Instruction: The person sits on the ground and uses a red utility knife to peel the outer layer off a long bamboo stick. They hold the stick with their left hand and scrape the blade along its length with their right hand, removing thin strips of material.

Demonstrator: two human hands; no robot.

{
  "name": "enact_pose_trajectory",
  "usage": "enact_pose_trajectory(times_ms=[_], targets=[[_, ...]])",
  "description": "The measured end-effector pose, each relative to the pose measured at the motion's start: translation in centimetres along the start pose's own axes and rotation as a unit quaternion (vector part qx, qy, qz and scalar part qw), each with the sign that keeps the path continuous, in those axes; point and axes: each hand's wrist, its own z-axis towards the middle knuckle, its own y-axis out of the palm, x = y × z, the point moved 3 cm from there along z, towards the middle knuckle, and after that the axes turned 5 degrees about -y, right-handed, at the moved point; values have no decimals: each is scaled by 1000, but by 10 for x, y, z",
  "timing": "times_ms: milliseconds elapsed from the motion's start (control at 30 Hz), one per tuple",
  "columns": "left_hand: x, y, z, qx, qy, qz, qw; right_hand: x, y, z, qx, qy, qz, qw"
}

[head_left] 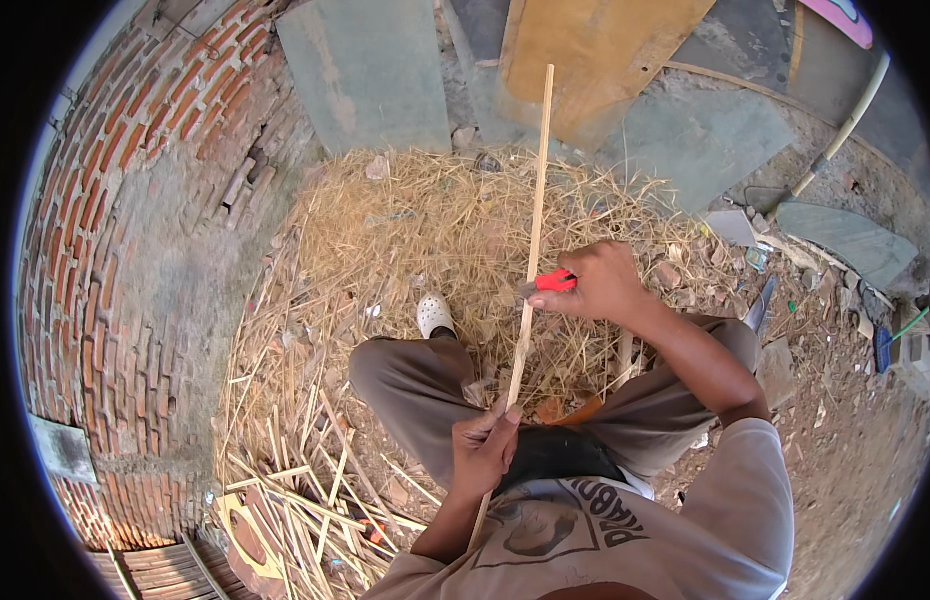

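— Bamboo strip (533,230), long and pale: where does it sit against the person's lap?

— It crosses the lap lengthwise. Its near end passes under the left hand (483,447) just in front of the lap, and the rest runs up and away over the left knee, its far tip reaching the boards beyond the shavings.

— How do the hands stand?

— The left hand is closed around the strip's near part, fingers curled tight, thumb on top. Farther from the lap, the right hand (597,282) is closed on a red-handled knife (552,282), whose blade end meets the strip's edge about midway along.

— How far along does the work look?

— My guess is well into a long job. Just left of the lap lies a loose stack of pale finished-looking slats (305,480), and beyond the lap, past the white shoe (434,314), spreads a broad heap of thin shavings (435,230). That much waste suggests many strips are already pared. On this strip, the knife sits mid-length; I cannot tell which part is already trimmed.

— And farther out?

— Beyond the heap, flat grey panels (370,70) and a tan board (595,50) lie on the ground. To the left of the lap curves a brick wall (115,200). To the far right, rubble and a pale pipe (845,125).
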Motion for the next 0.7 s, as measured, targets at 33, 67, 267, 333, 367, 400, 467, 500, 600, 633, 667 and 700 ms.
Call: enact_pose_trajectory(times_ms=[33,67,267,333,367,400,467,500,600,633,667,700], targets=[[-1,2,-4,-6,-6,20,1000,15,-3,5,14,29,-25,999],[-1,3,-8,-12,-11,40,999,30,-6,9,27,57,-51,997],[4,-3,-14,17,-1,75,997,3,6,-4,7,-5,-13,1000],[6,-4,-15,32,9,95,995,-18,10,-10,1,-41,27,999],[11,0,-18,39,11,114,993,-16,5,-7,19,-65,17,998],[14,2,-21,45,12,133,990,-9,5,-4,21,-64,3,998],[15,5,-23,47,5,140,989,3,4,1,26,-65,-28,997],[15,6,-23,48,2,143,989,2,3,0,36,-65,-3,997],[17,4,-25,40,31,194,980,11,2,6,62,-63,-21,996],[17,5,-26,41,22,190,981,17,3,7,59,-48,-33,997],[17,7,-27,42,12,187,981,24,3,7,55,-34,-45,997],[17,9,-28,44,3,184,982,32,2,8,51,-19,-56,997]])
